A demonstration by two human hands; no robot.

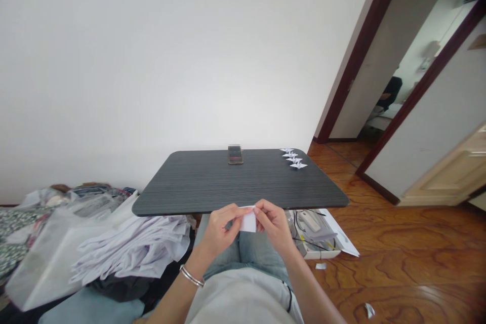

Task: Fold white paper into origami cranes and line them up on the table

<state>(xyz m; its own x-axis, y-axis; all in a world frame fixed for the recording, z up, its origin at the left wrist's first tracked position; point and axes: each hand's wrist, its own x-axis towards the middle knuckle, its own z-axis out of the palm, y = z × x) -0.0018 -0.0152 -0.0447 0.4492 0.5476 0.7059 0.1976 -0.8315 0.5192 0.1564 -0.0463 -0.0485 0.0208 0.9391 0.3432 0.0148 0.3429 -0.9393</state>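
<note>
Between my two hands is a small square-looking piece of white paper (248, 222), held just off the near edge of the dark table (197, 182). My left hand (224, 224) pinches its upper left edge between thumb and fingers. At the upper right corner, my right hand (271, 220) grips the paper with thumb and forefinger. Several white folded paper cranes (298, 165) stand in a row at the table's far right corner. A phone (235, 154) leans upright near the back edge.
Folded pale cloth (132, 250) and plastic bags (56, 253) are heaped at left. Right of my legs, a white box (315, 230) of cables sits on the wooden floor (398, 258), with paper scraps (369, 310) nearby. A white wall (190, 61) rises behind the table.
</note>
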